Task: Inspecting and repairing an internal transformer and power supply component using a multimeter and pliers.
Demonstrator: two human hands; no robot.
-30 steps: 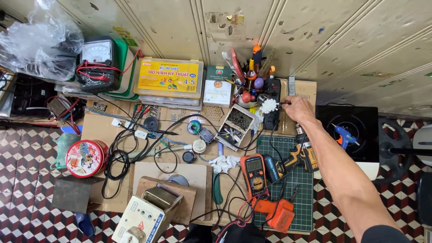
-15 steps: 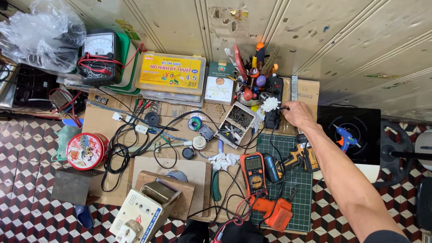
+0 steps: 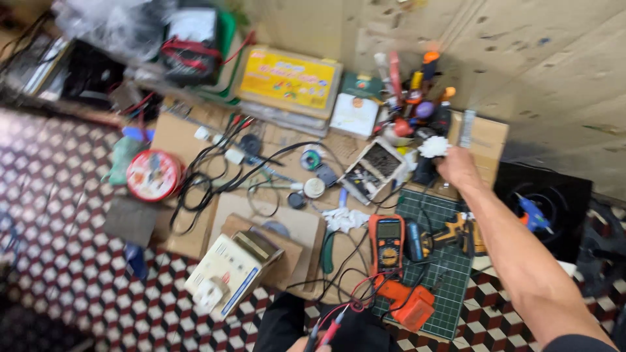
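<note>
White part (image 3: 433, 146): a small, pale, ragged-edged piece, located at the far side of the work area, just in front of the cluster of upright tools (image 3: 417, 91) and beside the cardboard box (image 3: 486, 140). My right hand (image 3: 458, 167) is extended to it, fingers closed around its near edge; the picture is blurred, so the exact grip cannot be read. My right forearm runs diagonally from the lower right corner across the green mat (image 3: 443, 261).

My left hand (image 3: 308, 343) is only just visible at the bottom edge. Its fingers pinch a red and a black probe (image 3: 329, 331). The probe leads run up towards the orange meter (image 3: 386, 242), which lies flat at the left edge of the mat.

Surroundings:
- An orange drill (image 3: 450, 233) lies on the mat, just under my right forearm.
- A second orange tool (image 3: 409, 305) lies at the near edge of the mat.
- A yellow case (image 3: 290, 79) stands against the wall.
- A red reel (image 3: 154, 175) lies to the left, on the checked floor (image 3: 59, 261).
- Black cables (image 3: 215, 176) are spread loosely over cardboard in the middle.
</note>
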